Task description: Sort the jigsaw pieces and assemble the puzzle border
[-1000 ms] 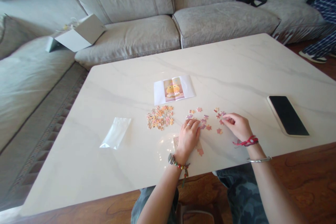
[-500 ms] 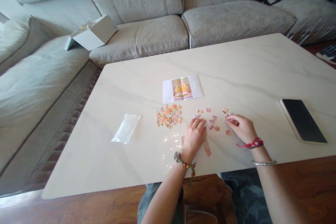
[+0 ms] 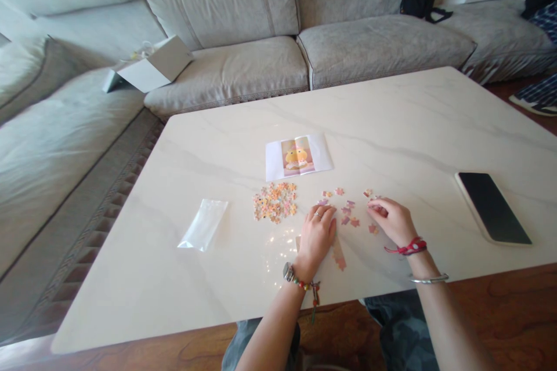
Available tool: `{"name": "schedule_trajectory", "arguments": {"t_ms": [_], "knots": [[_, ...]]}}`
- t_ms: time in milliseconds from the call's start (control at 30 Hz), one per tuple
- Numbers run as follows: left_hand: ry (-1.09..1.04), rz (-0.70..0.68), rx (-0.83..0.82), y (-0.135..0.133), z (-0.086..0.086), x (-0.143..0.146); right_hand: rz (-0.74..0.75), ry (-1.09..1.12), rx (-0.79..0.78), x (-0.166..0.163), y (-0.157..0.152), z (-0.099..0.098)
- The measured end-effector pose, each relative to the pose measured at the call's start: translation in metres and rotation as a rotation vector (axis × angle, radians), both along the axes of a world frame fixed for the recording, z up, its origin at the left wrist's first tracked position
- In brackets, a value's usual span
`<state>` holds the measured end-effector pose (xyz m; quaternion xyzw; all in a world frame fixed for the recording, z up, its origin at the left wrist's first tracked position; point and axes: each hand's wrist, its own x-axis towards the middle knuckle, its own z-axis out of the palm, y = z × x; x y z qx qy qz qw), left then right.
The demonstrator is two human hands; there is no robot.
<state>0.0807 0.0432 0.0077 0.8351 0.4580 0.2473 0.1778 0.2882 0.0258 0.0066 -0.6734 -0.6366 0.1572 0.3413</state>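
Observation:
My left hand [image 3: 317, 237] lies palm down on the table, its fingers stretched forward over a partly joined strip of jigsaw pieces [image 3: 338, 256]. Much of that strip is hidden under the hand. To the right, the thumb and fingers of my right hand [image 3: 394, 220] are pinched together just above the tabletop; whatever is between them is too small to make out. Several loose pink and purple jigsaw pieces [image 3: 349, 207] are scattered between and beyond the hands. A heap of orange and yellow jigsaw pieces [image 3: 275, 203] sits left of my left hand.
A sheet with a printed yellow picture [image 3: 297, 156] lies beyond the pieces on the white table [image 3: 143, 278]. A clear plastic bag [image 3: 203, 225] is at left, a phone [image 3: 494, 208] at right. Sofas border the table; a person's leg [image 3: 539, 93] shows at far right.
The camera view has tilted slightly, so the table appears a little lower. My right hand stays pinched and has barely moved among the pieces; my left hand keeps its place.

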Motion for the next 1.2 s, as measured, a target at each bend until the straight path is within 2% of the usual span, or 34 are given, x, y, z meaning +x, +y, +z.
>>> {"name": "schedule_trajectory", "arguments": {"t_ms": [700,1200], "knots": [[-0.036,-0.036,-0.042,-0.001,0.0,0.012,-0.006,0.042,0.004,-0.003,0.0,-0.002],[-0.057,-0.047,-0.006,0.0,0.003,0.013,0.008,0.041,0.01,-0.007,-0.001,0.006]]}}
